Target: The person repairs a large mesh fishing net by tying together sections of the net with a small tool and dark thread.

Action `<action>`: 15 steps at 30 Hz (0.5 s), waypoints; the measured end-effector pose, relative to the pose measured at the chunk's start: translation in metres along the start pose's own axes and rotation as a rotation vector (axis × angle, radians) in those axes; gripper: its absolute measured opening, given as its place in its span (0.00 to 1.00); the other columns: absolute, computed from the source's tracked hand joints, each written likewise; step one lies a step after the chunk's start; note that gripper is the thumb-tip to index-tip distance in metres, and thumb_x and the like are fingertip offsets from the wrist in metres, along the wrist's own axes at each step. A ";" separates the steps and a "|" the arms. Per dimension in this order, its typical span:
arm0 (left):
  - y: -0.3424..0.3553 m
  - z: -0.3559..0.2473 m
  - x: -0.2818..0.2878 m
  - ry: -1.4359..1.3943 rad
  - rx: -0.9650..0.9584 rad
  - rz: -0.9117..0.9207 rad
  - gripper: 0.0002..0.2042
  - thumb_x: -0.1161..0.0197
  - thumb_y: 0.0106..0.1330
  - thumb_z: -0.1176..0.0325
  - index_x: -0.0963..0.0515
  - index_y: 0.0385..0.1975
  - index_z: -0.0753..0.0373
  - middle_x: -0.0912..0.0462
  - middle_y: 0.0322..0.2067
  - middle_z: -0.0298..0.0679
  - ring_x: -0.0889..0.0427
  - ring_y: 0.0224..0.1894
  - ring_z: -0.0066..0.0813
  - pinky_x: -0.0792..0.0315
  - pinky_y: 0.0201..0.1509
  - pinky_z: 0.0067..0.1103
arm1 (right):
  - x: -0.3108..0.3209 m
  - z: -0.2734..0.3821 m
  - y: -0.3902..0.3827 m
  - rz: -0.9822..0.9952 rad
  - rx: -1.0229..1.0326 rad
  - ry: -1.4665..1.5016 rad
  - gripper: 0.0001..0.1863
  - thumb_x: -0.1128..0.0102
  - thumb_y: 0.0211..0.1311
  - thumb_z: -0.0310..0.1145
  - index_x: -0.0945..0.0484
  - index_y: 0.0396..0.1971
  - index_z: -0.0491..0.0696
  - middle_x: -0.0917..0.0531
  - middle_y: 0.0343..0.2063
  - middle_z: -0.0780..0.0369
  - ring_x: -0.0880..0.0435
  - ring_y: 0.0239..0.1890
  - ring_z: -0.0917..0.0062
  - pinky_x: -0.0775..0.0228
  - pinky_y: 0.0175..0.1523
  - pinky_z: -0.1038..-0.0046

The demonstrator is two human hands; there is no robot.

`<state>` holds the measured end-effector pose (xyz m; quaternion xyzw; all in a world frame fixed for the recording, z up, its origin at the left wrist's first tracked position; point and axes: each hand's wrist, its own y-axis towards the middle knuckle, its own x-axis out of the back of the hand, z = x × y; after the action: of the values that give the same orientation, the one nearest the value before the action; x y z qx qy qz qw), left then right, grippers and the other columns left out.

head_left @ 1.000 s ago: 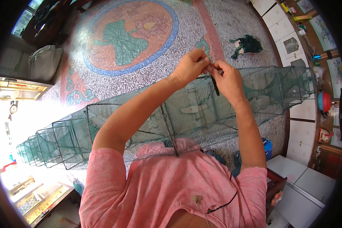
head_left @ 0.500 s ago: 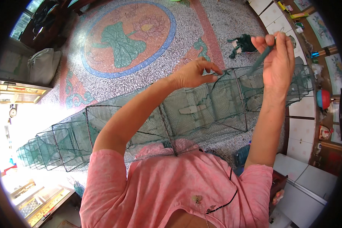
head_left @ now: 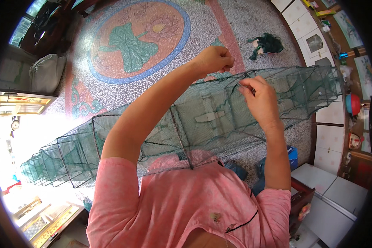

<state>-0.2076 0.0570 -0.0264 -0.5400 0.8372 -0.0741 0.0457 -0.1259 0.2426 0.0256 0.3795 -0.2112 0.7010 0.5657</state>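
Observation:
A long green mesh fish trap (head_left: 202, 103) on dark square frames stretches across in front of me, from the lower left to the right. My left hand (head_left: 217, 60) is closed in a pinch just above the trap's far edge. What it pinches, if anything, is too small to make out. Lower and to the right, my right hand (head_left: 260, 99) is closed over the mesh beside a frame, near that edge. A thin pale tip shows at its fingertips; the rest of the slim green netting needle is hidden by the hand.
A bundle of dark green twine or netting (head_left: 268, 44) lies on the patterned floor (head_left: 211, 25) beyond the trap. White cupboards (head_left: 328, 138) line the right side. A red and blue bowl (head_left: 352, 104) stands there. A blue box (head_left: 292, 157) is near my right arm.
My right hand has come down and left from its raised position to the trap's far edge. My left hand has lifted away from the mesh, its fingers closing.

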 end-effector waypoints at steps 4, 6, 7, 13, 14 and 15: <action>-0.003 0.004 -0.003 -0.170 0.065 -0.060 0.09 0.42 0.64 0.66 0.25 0.32 0.67 0.20 0.28 0.37 0.23 0.29 0.22 0.29 0.33 0.17 | -0.020 -0.008 0.001 -0.080 -0.014 -0.027 0.10 0.35 0.49 0.24 0.29 0.28 0.44 0.22 0.27 0.57 0.21 0.28 0.63 0.31 0.32 0.66; -0.006 0.005 -0.006 -0.264 0.097 -0.092 0.09 0.42 0.64 0.67 0.25 0.32 0.67 0.20 0.28 0.37 0.22 0.29 0.22 0.29 0.32 0.16 | -0.027 -0.014 0.002 -0.123 0.011 -0.050 0.11 0.35 0.49 0.24 0.31 0.28 0.44 0.22 0.26 0.56 0.21 0.28 0.61 0.31 0.31 0.66; -0.007 0.004 -0.007 -0.288 0.110 -0.101 0.08 0.42 0.64 0.67 0.25 0.33 0.67 0.20 0.27 0.37 0.23 0.28 0.21 0.29 0.31 0.16 | -0.029 -0.016 0.003 -0.145 0.023 -0.061 0.12 0.35 0.49 0.24 0.32 0.27 0.44 0.22 0.26 0.56 0.21 0.28 0.61 0.31 0.31 0.66; -0.009 0.012 -0.003 -0.218 0.159 0.001 0.07 0.40 0.63 0.68 0.24 0.31 0.67 0.21 0.26 0.35 0.24 0.26 0.19 0.30 0.27 0.14 | -0.043 -0.022 0.008 -0.238 0.046 0.088 0.11 0.36 0.49 0.23 0.30 0.29 0.44 0.21 0.27 0.57 0.20 0.28 0.63 0.30 0.32 0.68; -0.009 0.014 -0.003 -0.176 0.161 0.029 0.07 0.40 0.63 0.68 0.23 0.31 0.67 0.21 0.26 0.35 0.24 0.26 0.19 0.31 0.26 0.14 | -0.045 -0.021 0.010 -0.237 0.033 0.122 0.10 0.36 0.49 0.22 0.29 0.29 0.44 0.21 0.27 0.57 0.20 0.29 0.63 0.29 0.32 0.68; -0.009 0.018 -0.003 -0.187 0.160 0.016 0.07 0.40 0.63 0.68 0.23 0.31 0.67 0.21 0.26 0.35 0.24 0.26 0.19 0.31 0.26 0.14 | -0.047 -0.020 0.011 -0.237 0.021 0.155 0.10 0.36 0.49 0.22 0.28 0.30 0.44 0.21 0.28 0.57 0.20 0.29 0.63 0.29 0.32 0.69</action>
<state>-0.1954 0.0550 -0.0426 -0.5323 0.8250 -0.0898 0.1672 -0.1388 0.2244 -0.0219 0.3521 -0.1134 0.6588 0.6551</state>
